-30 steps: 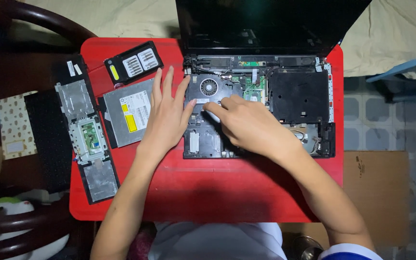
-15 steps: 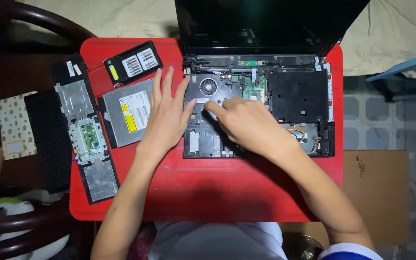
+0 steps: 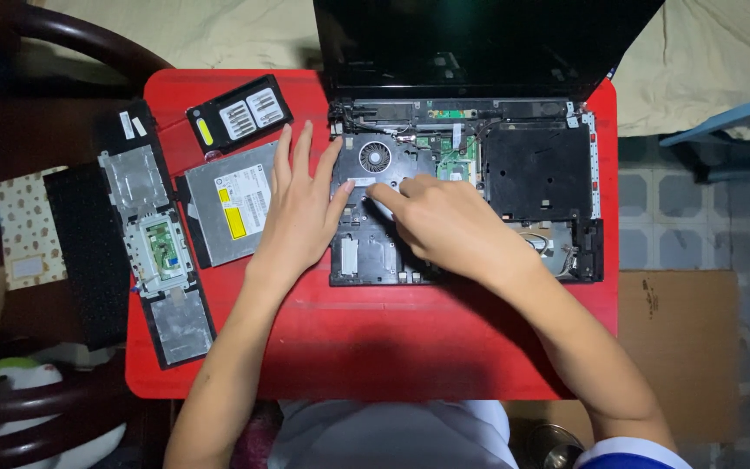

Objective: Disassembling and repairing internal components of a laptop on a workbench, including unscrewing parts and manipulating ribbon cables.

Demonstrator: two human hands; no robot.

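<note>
From the head view, a dismantled laptop (image 3: 466, 204) sits open on a red table (image 3: 375, 347), its dark screen tilted back and its base stripped so that the round cooling fan (image 3: 375, 157), a green circuit board (image 3: 446, 152) and an empty black bay (image 3: 538, 174) lie exposed. The left hand (image 3: 299, 213) rests flat and released, fingers spread, with its palm on the table edge of the base and its thumb touching the housing just beside the fan; it grips nothing and seems to steady the chassis. The right hand (image 3: 453, 227) lies over the middle of the base, fingers curled down and the forefinger pressing at a pale part just below the fan; whether it pinches something small there cannot be told, since the fingertips hide it. To do this well, I judge the left hand should keep the base from sliding while the right works with light, straight pressure, kept clear of the fan blades and the thin wires near the board. Left of the hands lie a removed optical drive (image 3: 234, 201) with a yellow label, a black bit case (image 3: 240, 114) holding silver bits, and a long palm-rest panel (image 3: 156, 234) turned underside up, all well apart from the laptop base
</note>
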